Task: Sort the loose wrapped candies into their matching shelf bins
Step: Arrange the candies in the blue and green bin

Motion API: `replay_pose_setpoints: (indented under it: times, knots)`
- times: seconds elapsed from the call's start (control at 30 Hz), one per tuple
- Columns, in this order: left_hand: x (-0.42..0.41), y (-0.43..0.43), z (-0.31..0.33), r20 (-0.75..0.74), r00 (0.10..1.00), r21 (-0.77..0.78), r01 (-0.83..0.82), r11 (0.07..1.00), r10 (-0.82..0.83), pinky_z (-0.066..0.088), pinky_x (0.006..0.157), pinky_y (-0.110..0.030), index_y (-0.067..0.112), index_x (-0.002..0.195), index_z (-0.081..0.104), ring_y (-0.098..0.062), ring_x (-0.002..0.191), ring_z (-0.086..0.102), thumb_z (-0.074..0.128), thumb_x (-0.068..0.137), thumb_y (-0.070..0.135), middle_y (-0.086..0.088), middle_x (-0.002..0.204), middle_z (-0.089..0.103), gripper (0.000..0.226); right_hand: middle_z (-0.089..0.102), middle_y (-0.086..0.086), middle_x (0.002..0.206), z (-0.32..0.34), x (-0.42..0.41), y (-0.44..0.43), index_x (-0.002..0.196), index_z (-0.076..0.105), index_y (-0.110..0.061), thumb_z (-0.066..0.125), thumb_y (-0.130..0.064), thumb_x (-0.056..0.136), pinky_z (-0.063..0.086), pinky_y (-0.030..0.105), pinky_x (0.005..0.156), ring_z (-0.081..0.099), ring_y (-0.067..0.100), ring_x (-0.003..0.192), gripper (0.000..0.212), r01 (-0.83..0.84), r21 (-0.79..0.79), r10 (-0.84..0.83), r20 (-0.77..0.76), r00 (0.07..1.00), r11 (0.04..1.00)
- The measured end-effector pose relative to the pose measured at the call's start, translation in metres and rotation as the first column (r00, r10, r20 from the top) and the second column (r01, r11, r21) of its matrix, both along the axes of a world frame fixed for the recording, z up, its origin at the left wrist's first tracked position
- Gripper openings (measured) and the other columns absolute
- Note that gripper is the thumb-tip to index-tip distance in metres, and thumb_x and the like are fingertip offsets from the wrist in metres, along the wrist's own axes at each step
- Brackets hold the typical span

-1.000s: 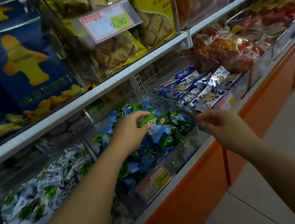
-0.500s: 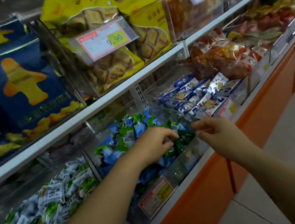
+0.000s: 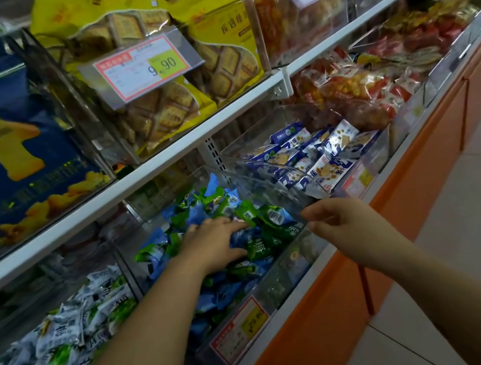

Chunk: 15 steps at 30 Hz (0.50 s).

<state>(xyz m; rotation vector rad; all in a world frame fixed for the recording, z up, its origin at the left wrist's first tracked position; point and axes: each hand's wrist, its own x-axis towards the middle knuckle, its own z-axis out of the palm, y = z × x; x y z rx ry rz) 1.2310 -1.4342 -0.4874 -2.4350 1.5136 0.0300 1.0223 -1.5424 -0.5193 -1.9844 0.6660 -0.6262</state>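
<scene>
Since 1 second ago the left hand [image 3: 211,242] has dropped from above the heap, where it pinched a green wrapper, onto the green and blue wrapped candies [image 3: 268,219] in the middle clear plastic bin [image 3: 281,278]. Its fingers now lie spread and fairly straight on the pile, holding nothing I can make out. The right hand [image 3: 346,224] has stayed at the bin's right front corner, thumb and fingertips pinching the edge of the clear curved plastic lid [image 3: 268,183], apparently keeping it lifted. The candies lie directly under and just ahead of the left palm, jumbled with no shared long axis, so the left hand is the nearer of the 2 and would likely make the next pick by curling straight down
</scene>
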Motion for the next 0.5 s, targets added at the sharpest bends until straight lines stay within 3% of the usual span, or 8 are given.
replay_pose_setpoints:
  times: [0.17,0.3,0.4,0.5]
  knots:
    - [-0.006,0.002,0.013,-0.05,0.997,-0.037,-0.06,0.998,0.058,0.026,0.107,-0.046,0.04,0.138,0.042,-0.023,0.134,0.033,0.055,0.091,0.048,0.004,0.147,0.035,0.05,0.06,-0.01,0.108,-0.001,0.002,-0.001,0.116,0.062,-0.024,0.053,-0.017,0.095,0.041,0.007,0.062,0.055,-0.001,0.087,0.023,0.007,0.004,-0.007,0.017,1.0,1.0]
    - [-0.026,-0.005,0.02,-0.189,0.979,-0.372,0.003,0.928,-0.079,0.042,0.095,-0.031,0.026,0.125,0.058,-0.013,0.108,0.052,0.059,0.092,0.029,0.003,0.128,0.052,0.033,0.061,-0.007,0.113,-0.001,0.005,0.0,0.114,0.062,-0.025,0.054,-0.018,0.095,0.043,0.01,0.062,0.06,0.005,0.093,0.022,0.009,0.04,-0.01,0.026,1.0,0.999]
    - [-0.036,-0.014,0.014,-0.355,0.933,-0.221,-0.032,0.975,-0.05,0.042,0.087,-0.024,0.023,0.134,0.05,-0.015,0.11,0.053,0.063,0.09,0.03,-0.001,0.131,0.052,0.047,0.061,-0.007,0.112,-0.001,0.006,0.002,0.114,0.062,-0.024,0.054,-0.017,0.095,0.041,0.008,0.065,0.059,0.007,0.096,0.022,0.0,0.042,-0.001,0.017,1.0,0.999]
    - [-0.038,-0.019,0.002,-0.352,0.936,-0.04,-0.015,0.999,0.0,0.045,0.095,-0.034,0.028,0.142,0.038,-0.02,0.12,0.049,0.067,0.086,0.03,-0.003,0.139,0.046,0.063,0.061,-0.01,0.11,0.0,0.006,0.004,0.114,0.062,-0.024,0.054,-0.017,0.095,0.039,0.006,0.064,0.058,0.004,0.094,0.022,-0.001,0.04,0.0,0.02,1.0,0.999]
